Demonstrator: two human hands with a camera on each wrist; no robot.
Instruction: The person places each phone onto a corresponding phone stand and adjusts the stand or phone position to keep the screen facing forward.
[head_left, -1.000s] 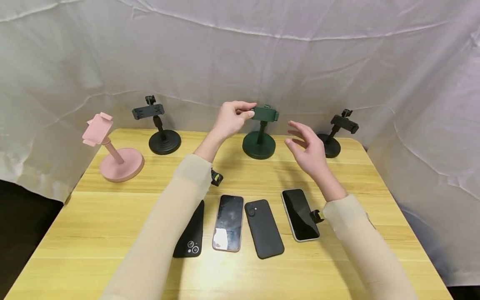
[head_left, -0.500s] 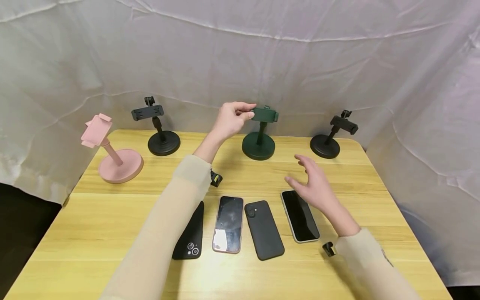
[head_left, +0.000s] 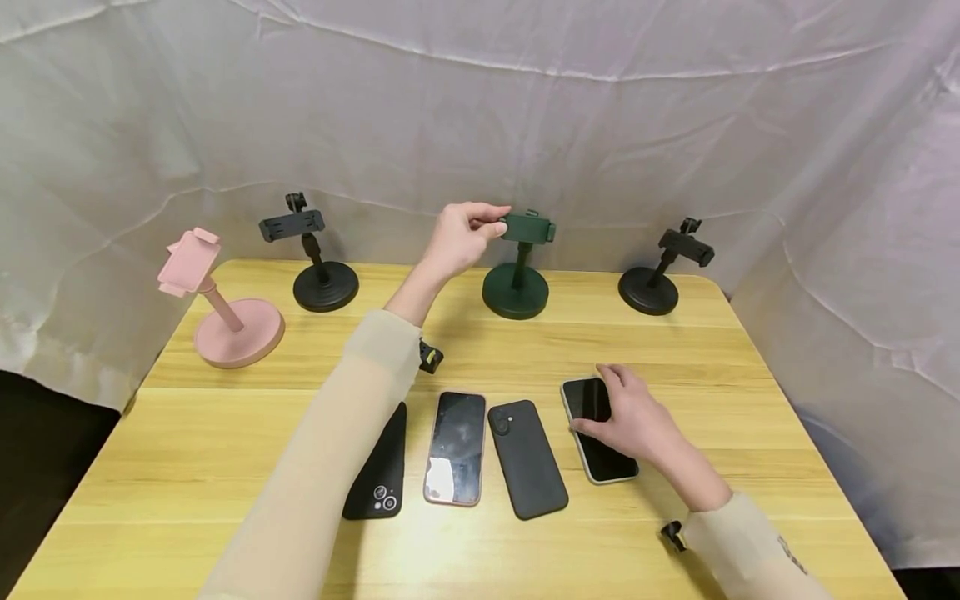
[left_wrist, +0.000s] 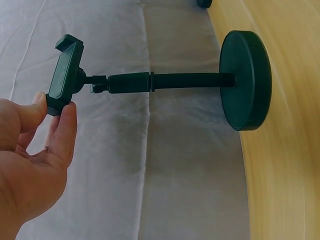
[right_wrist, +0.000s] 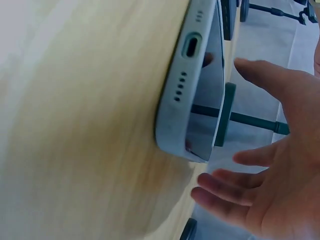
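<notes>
My left hand [head_left: 459,239] pinches the left end of the clamp on a dark green phone stand [head_left: 517,290]. In the left wrist view the thumb and fingertips lie on either side of that clamp end, and the round base [left_wrist: 246,80] stands on the table. My right hand [head_left: 637,421] hovers over a phone [head_left: 609,458] in a pale case, screen up. Its thumb is by the phone's left edge and its fingers reach past the right side. In the right wrist view a gap shows between the spread fingers and the phone's pale frame [right_wrist: 175,115].
A black phone [head_left: 528,462], a pink-edged phone [head_left: 456,450] and another black phone [head_left: 382,475], partly behind the left sleeve, lie in a row. A pink stand [head_left: 240,329] and two black stands, left [head_left: 326,287] and right [head_left: 648,292], stand before the grey curtain [head_left: 420,108].
My right hand has moved down and toward me, from beside the green stand to above the pale-cased phone. The left hand keeps its pinch on the stand's clamp.
</notes>
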